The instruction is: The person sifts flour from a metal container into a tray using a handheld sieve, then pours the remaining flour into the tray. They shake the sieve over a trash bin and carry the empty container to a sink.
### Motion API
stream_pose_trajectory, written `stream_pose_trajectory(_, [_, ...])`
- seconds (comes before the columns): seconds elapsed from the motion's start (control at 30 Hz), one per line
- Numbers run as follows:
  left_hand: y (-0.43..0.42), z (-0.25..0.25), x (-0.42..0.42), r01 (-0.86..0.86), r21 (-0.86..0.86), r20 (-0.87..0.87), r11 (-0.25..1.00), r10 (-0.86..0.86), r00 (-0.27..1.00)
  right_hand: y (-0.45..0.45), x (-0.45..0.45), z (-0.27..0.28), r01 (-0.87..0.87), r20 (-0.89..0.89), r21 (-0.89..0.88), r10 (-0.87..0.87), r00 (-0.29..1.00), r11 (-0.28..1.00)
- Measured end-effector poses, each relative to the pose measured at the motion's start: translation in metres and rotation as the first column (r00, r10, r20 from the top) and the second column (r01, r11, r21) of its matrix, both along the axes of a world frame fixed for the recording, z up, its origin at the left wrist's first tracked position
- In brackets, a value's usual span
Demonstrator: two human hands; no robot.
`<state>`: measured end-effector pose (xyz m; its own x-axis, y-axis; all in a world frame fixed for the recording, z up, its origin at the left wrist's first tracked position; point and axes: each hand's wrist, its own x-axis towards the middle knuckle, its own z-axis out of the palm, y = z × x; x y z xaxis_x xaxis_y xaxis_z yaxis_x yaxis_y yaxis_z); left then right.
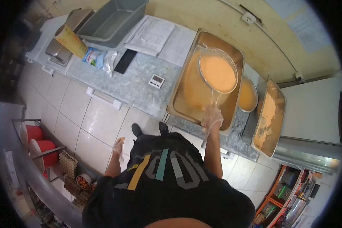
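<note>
My right hand [212, 118], in a clear plastic glove, is closed round the handle of a round mesh strainer [217, 72]. Orange crumb-like powder fills much of the strainer. It is over a deep metal pan [231, 110] with more orange powder spread on its bottom; whether the strainer's rim touches the pan cannot be made out. My left hand [118, 146], also gloved, hangs low beside my body above the tiled floor. Its fingers look loosely apart, with orange on the fingertips, and no object shows in it.
Right of the pan are a round bowl [247, 95] of orange liquid or powder and a tilted metal tray [269, 117] with orange residue. Along the counter lie a timer [156, 81], a phone [125, 61], papers [150, 36], a film roll [70, 41] and a grey tub [112, 22].
</note>
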<state>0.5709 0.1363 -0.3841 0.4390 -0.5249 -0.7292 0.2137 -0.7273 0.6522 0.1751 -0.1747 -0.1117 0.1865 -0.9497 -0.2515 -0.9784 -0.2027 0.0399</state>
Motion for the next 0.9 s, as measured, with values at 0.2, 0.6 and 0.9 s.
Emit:
stream_pose_trajectory(0.2, [-0.014,0.015,0.004,-0.013,0.087,-0.019,0.996,0.015,1.000,0.028,0.015,0.035,0.193,0.119,0.081,-0.202,0.972,0.978])
stream_pose_trajectory(0.6, [-0.044,0.015,0.043,-0.136,-0.051,0.024,0.989,0.137,0.990,0.066,0.021,-0.001,0.180,0.272,-0.056,-0.159,0.949,0.982])
stream_pose_trajectory(0.9, [-0.059,0.052,0.047,-0.071,0.012,0.065,0.997,0.070,0.995,0.036,0.032,0.043,0.021,-0.007,0.131,-0.020,1.000,0.991])
